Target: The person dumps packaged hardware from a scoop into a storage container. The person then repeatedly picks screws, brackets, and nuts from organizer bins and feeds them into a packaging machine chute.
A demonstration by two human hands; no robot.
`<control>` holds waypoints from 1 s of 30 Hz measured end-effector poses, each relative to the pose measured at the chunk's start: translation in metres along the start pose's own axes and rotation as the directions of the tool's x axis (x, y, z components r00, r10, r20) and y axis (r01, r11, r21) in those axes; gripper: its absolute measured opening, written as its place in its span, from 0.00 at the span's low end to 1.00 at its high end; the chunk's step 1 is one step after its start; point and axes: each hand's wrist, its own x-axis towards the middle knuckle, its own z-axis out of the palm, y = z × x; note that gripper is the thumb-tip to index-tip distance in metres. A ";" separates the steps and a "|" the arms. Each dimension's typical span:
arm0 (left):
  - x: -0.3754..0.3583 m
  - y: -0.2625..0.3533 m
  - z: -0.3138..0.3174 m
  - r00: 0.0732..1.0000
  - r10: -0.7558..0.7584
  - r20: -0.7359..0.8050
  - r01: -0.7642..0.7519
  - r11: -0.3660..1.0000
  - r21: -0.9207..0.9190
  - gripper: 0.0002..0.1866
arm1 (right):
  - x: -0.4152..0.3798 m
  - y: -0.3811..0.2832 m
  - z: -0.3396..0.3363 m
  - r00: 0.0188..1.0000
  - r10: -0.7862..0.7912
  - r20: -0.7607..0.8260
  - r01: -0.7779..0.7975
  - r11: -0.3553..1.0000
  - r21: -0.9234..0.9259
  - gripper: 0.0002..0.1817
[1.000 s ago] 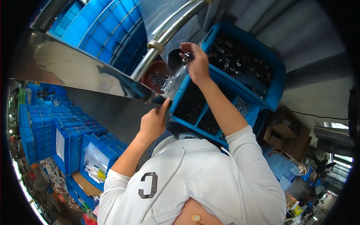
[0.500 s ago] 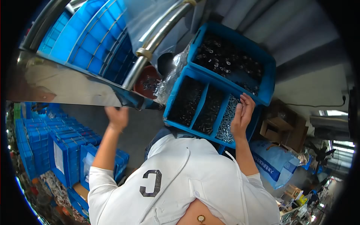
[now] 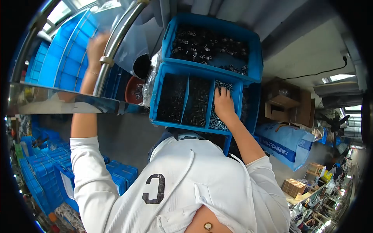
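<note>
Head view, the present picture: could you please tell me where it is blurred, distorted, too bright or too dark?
In the head view, the left hand is blurred, while the right hand looks clearer; in the same view, black corners frame a strongly curved, wide-angle picture, the window at upper left is washed out, and the black parts in the nearer blue bin look too dark to separate easily.

The head camera faces forward and down, near the divided bin (image 3: 182, 126)
</note>
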 end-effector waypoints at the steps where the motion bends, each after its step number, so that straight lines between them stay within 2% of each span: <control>1: -0.044 -0.001 0.044 0.995 -0.004 0.103 0.027 0.975 -0.221 0.10 | -0.002 0.001 -0.001 1.000 0.002 0.009 -0.002 0.999 0.042 0.25; 2: -0.073 0.001 0.062 0.979 0.016 0.203 0.073 0.902 -0.425 0.14 | -0.002 0.003 -0.004 1.000 0.004 0.014 -0.005 0.997 0.083 0.23; 3: -0.082 0.002 0.050 0.907 -0.220 0.359 0.366 0.834 -0.412 0.20 | 0.000 0.005 -0.007 1.000 0.009 0.014 -0.011 0.992 0.124 0.21; 4: -0.092 0.004 0.039 0.753 -0.421 0.505 0.625 0.698 -0.349 0.26 | 0.003 0.008 -0.010 0.999 0.030 0.031 -0.035 0.985 0.167 0.21; 5: -0.074 0.014 0.000 0.766 -0.369 0.527 0.630 0.595 -0.499 0.32 | 0.003 0.012 -0.013 0.997 0.043 0.059 -0.054 0.976 0.210 0.20; 6: -0.043 0.027 -0.052 0.775 -0.327 0.542 0.631 0.462 -0.624 0.39 | 0.003 0.014 -0.014 0.995 0.044 0.091 -0.066 0.966 0.250 0.20; 8: -0.011 0.044 -0.104 0.935 -0.279 0.218 0.320 0.400 -0.859 0.45 | 0.006 0.019 -0.012 0.998 0.031 0.062 -0.047 0.960 0.277 0.20; 10: 0.014 0.040 -0.142 0.996 -0.080 0.037 0.070 0.465 -0.883 0.48 | 0.008 0.020 -0.005 0.999 0.024 0.038 -0.033 0.960 0.277 0.19; 11: 0.025 0.045 -0.157 0.999 -0.039 -0.017 0.007 0.561 -0.828 0.47 | 0.006 0.020 -0.004 1.000 0.027 -0.013 -0.021 0.953 0.303 0.16; 12: 0.035 0.054 -0.166 0.998 0.010 -0.069 -0.059 0.648 -0.759 0.45 | 0.006 0.021 -0.005 0.999 0.035 0.003 -0.034 0.944 0.329 0.15; 13: 0.044 0.064 -0.168 0.991 0.014 -0.131 -0.094 0.767 -0.634 0.36 | 0.006 0.023 -0.008 0.999 0.044 0.017 -0.047 0.934 0.353 0.14; 14: 0.052 0.076 -0.161 0.972 -0.082 -0.221 -0.040 0.866 -0.498 0.20 | 0.007 0.025 -0.011 0.998 0.055 0.029 -0.062 0.924 0.377 0.13; 16: 0.059 0.068 -0.143 0.946 -0.204 -0.252 0.103 0.926 -0.363 0.10 | 0.006 0.028 -0.008 0.998 0.055 0.009 -0.054 0.919 0.391 0.08; 18: 0.055 0.034 -0.120 0.963 -0.169 -0.208 0.131 0.974 -0.182 0.07 | 0.006 0.029 -0.005 0.998 0.054 0.030 -0.062 0.922 0.382 0.07; 20: 0.038 0.005 -0.085 0.949 -0.255 -0.187 0.194 0.936 -0.293 0.06 | 0.006 0.029 -0.005 0.998 0.061 0.006 -0.058 0.908 0.416 0.05; 22: 0.021 0.006 -0.069 0.951 -0.292 -0.097 0.260 0.932 -0.253 0.06 | 0.006 0.028 -0.008 0.996 0.079 -0.033 -0.053 0.874 0.483 0.05; 24: 0.002 0.018 -0.057 0.973 -0.231 -0.004 0.226 0.956 -0.189 0.05 | 0.006 0.024 -0.021 0.992 0.103 -0.078 -0.039 0.815 0.579 0.04; 26: -0.031 -0.003 -0.019 0.966 -0.249 0.065 0.254 0.964 -0.085 0.06 | 0.004 0.021 -0.029 0.981 0.191 -0.031 -0.110 0.685 0.720 0.06; 28: -0.062 0.011 0.014 0.885 -0.462 0.063 0.466 0.875 -0.132 0.07 | 0.001 0.024 -0.030 0.969 0.247 -0.005 -0.123 0.499 0.858 0.07; 29: -0.093 -0.008 0.061 0.876 -0.472 0.097 0.478 0.825 -0.301 0.07 | 0.000 0.025 -0.035 0.964 0.233 0.129 -0.205 0.341 0.917 0.08; 30: -0.119 -0.029 0.099 0.869 -0.475 0.135 0.480 0.747 -0.460 0.08 | -0.003 0.024 -0.038 0.957 0.246 0.154 -0.204 0.190 0.960 0.08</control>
